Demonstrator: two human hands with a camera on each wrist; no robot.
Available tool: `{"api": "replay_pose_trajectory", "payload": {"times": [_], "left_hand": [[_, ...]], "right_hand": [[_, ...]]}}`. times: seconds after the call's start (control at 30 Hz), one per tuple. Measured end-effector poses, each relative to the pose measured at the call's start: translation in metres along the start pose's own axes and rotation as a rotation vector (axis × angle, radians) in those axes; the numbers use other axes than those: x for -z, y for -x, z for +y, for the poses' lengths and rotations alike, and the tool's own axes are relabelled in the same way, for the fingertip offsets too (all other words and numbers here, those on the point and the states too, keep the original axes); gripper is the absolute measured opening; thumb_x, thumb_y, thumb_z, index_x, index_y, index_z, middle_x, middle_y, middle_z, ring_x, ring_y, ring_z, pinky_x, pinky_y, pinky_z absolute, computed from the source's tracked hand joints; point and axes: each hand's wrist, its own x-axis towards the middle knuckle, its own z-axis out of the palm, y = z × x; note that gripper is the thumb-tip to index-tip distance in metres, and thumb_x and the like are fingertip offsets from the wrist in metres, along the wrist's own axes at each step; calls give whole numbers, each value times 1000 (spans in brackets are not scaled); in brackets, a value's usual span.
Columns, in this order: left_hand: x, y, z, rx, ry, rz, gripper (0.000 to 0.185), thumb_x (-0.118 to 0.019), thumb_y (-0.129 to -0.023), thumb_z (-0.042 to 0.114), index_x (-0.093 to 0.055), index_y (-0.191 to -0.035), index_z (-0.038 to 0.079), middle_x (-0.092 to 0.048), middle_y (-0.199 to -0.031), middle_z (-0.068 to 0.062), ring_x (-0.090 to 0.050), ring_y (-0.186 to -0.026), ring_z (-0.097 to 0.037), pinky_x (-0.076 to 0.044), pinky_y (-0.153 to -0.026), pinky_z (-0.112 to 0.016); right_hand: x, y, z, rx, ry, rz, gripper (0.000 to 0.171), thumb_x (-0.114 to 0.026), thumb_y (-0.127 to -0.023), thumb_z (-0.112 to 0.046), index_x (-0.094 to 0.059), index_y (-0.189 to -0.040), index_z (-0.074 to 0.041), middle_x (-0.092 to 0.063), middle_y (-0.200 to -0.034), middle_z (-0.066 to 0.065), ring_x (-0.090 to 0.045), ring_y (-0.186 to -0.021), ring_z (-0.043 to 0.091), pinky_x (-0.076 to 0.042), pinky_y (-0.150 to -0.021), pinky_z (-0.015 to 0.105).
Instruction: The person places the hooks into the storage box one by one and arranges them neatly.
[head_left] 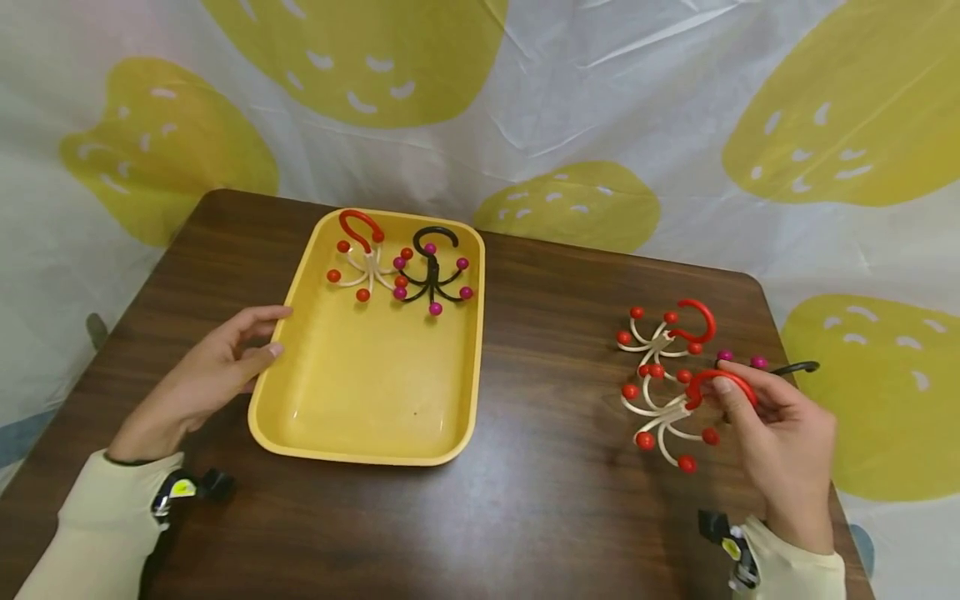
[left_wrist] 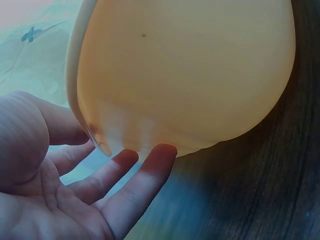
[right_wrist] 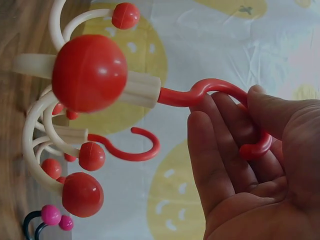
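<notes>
My right hand (head_left: pixel 791 442) pinches the red hook of a cream multi-arm hook hanger (head_left: pixel 663 412) between thumb and fingers, at the table's right side. Its curved arms end in red balls, plain in the right wrist view. Just behind it is a second cream hanger (head_left: pixel 660 342) with a red hook. A black hanger with magenta balls (head_left: pixel 759 363) is partly hidden by that hand. At the left, the fairly straight fingers of my left hand (head_left: pixel 210 371) touch the side of a yellow tray (head_left: pixel 367 460).
Inside the tray's far end sit another cream hanger with a red hook (head_left: pixel 369 265) and a black hanger with magenta balls (head_left: pixel 432 279). The brown wooden table (head_left: pixel 555 500) ends at a patterned curtain (head_left: pixel 585 108) behind.
</notes>
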Motion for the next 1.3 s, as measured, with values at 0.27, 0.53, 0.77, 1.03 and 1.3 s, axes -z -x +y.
{"api": "replay_pose_trajectory", "payload": {"times": [0.27,0.53,0.77,1.03,1.3], "left_hand": [[3,-2,-1,-23,-15,-7,58,-55,-112,19,-32,-164,7,-46,-153,-30,-69,-103,-5,-64,-79,-35],[2,-3,0,-44,0,5,57,-56,-112,22,-35,-162,5,-48,-150,-29,-69,-104,-4,-64,-79,-32],[1,-1,-2,-47,18,34,55,-56,-111,23,-38,-160,4,-50,-147,-26,-70,-103,-4,-64,-77,-32],[1,0,-2,-47,3,56,53,-58,-111,21,-41,-158,4,-51,-147,-23,-70,-103,-2,-64,-77,-31],[1,-1,-2,-41,4,56,54,-59,-110,21,-41,-158,4,-51,-146,-24,-70,-103,-2,-64,-77,-31]], "right_hand": [[-5,-11,-9,49,-8,-34,22,-78,-92,6,-79,-113,5,-80,-89,-19,-76,-74,-2,-54,-58,11],[-13,-16,-14,66,-47,-51,18,-76,-94,5,-79,-112,4,-79,-88,-20,-76,-71,1,-54,-53,14],[-19,-23,-15,105,-62,-41,19,-78,-93,4,-78,-110,9,-82,-89,-7,-75,-71,-1,-54,-56,11],[-24,-31,-27,142,-97,-65,20,-77,-90,9,-79,-110,7,-80,-89,-15,-75,-70,1,-53,-57,11],[-30,-46,-43,166,-115,-87,20,-78,-92,5,-79,-112,4,-81,-90,-10,-75,-72,3,-50,-53,13]]}}
